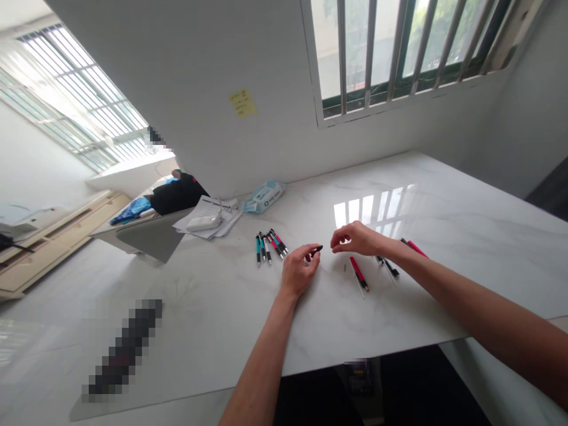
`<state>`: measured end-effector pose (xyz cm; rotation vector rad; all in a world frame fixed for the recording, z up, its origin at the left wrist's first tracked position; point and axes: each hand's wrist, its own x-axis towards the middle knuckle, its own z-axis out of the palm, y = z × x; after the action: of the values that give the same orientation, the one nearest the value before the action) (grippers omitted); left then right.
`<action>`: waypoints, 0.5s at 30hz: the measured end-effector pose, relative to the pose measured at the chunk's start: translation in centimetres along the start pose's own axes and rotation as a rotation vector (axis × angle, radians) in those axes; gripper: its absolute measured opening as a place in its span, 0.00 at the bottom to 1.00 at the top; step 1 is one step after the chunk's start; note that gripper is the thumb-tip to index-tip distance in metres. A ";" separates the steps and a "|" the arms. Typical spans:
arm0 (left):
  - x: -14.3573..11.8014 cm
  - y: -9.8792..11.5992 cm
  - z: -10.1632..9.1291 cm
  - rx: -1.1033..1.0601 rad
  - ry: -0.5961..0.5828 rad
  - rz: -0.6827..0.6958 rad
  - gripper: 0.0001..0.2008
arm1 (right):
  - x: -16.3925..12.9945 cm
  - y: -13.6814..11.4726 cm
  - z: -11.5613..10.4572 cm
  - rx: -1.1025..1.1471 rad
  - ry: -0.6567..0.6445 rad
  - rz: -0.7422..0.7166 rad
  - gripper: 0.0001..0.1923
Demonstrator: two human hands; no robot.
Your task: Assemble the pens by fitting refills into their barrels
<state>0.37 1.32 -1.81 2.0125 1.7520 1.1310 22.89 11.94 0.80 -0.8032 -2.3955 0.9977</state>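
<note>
Held piece: one short black pen part [316, 250] is sitting in the fingertips of the left hand [299, 269], raised just above the white marble surface [444, 207], between the two hands.
Left hand: it is gripping the black pen part with its fingers curled around it, wrist lying low over the surface.
Right hand: the right hand [355, 238] is hovering just to the right of the black part, fingers bent and pinched together; whether it is holding anything small I cannot tell.
Loose parts by the right hand: one red pen barrel [358, 273] is lying just below the right hand, with a thin white refill beside it; one black piece [391, 269] and another red barrel [417, 248] are lying against the right forearm.
Assembled pens: a cluster of about five pens [269, 244], teal and red with black ends, is lying left of the left hand, close together.
Farther back: one pack of wet wipes [264, 196] and one stack of papers [208, 222] are resting near the wall.
Wall: one yellow sticky note [242, 103] is sticking above them.
</note>
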 end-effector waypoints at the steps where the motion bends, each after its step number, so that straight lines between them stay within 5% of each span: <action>1: 0.0 0.0 0.0 0.003 -0.003 0.006 0.12 | 0.2 0.1 0.3 0.053 0.067 0.005 0.09; 4: 0.0 0.0 0.0 0.002 -0.019 0.025 0.11 | 0.5 0.4 1.2 0.220 0.158 -0.001 0.12; 15: 0.1 0.4 0.1 -0.018 -0.043 0.016 0.10 | 0.5 1.0 2.5 0.406 0.125 0.026 0.14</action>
<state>0.74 1.31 -1.60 2.0290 1.7017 1.0962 21.41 11.62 -1.50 -0.7210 -1.9866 1.3441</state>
